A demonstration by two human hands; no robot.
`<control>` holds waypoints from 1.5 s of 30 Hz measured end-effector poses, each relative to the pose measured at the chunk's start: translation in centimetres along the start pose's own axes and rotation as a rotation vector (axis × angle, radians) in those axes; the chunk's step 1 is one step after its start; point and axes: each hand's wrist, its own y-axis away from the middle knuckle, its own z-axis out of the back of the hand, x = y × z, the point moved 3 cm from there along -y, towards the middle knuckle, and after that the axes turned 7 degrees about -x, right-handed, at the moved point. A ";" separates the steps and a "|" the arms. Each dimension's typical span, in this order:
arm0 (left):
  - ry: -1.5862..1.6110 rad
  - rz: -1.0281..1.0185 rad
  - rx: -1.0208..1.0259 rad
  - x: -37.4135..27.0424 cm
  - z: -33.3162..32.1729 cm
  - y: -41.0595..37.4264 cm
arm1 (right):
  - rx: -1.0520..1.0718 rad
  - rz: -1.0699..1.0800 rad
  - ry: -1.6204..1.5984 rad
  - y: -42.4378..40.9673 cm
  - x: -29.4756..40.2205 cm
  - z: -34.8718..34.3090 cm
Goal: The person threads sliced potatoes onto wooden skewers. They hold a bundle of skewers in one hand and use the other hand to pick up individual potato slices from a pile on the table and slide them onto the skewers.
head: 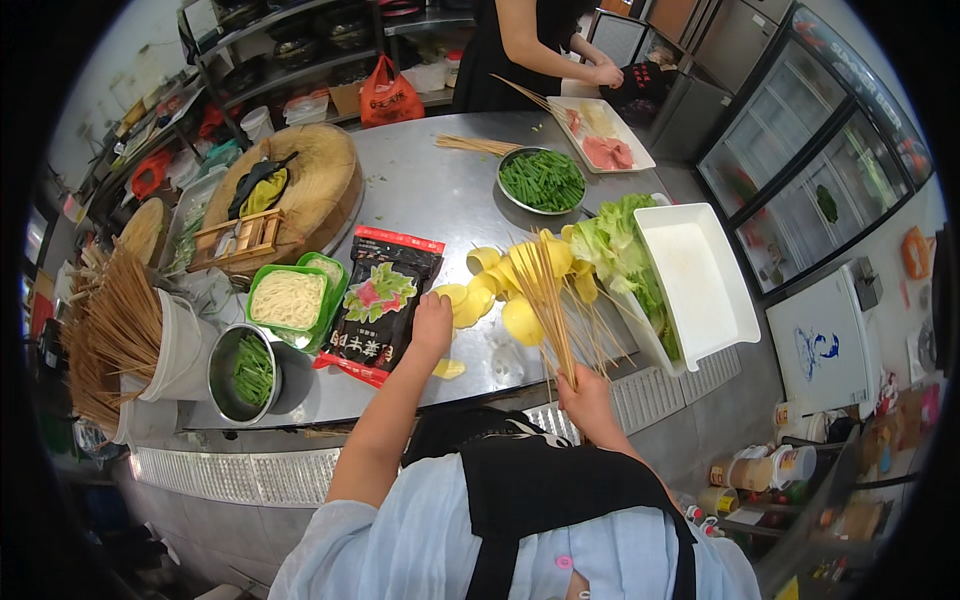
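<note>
My right hand (586, 397) is closed around the lower ends of a bundle of bamboo skewers (551, 300), whose tips fan out over the table. Thin yellow slices (523, 321), which look like potato, lie spread across the metal table (420, 180), some of them under the skewers. My left hand (433, 324) has its fingertips at the left edge of the slices, beside a black and red food packet (379, 296); whether it grips a slice is not clear. More skewers lie loose on the table right of the bundle.
Leafy lettuce (619, 240) and a white plastic bin (699, 277) stand at the right. Cut greens fill a steel bowl (541, 180); noodles sit in a green tray (288, 298). A round wooden chopping block (322, 172) is at the left. Another person stands across the table.
</note>
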 end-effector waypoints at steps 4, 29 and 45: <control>0.087 0.063 0.194 0.8 -1.3 -0.7 | -0.015 0.016 0.001 0.0 0.3 0.1; 0.532 0.424 0.178 1.4 0.4 -2.1 | 0.057 -0.081 -0.006 1.1 -0.4 0.6; 1.572 0.764 -0.005 -3.9 5.3 -2.6 | 0.173 -0.117 -0.045 1.3 2.1 1.4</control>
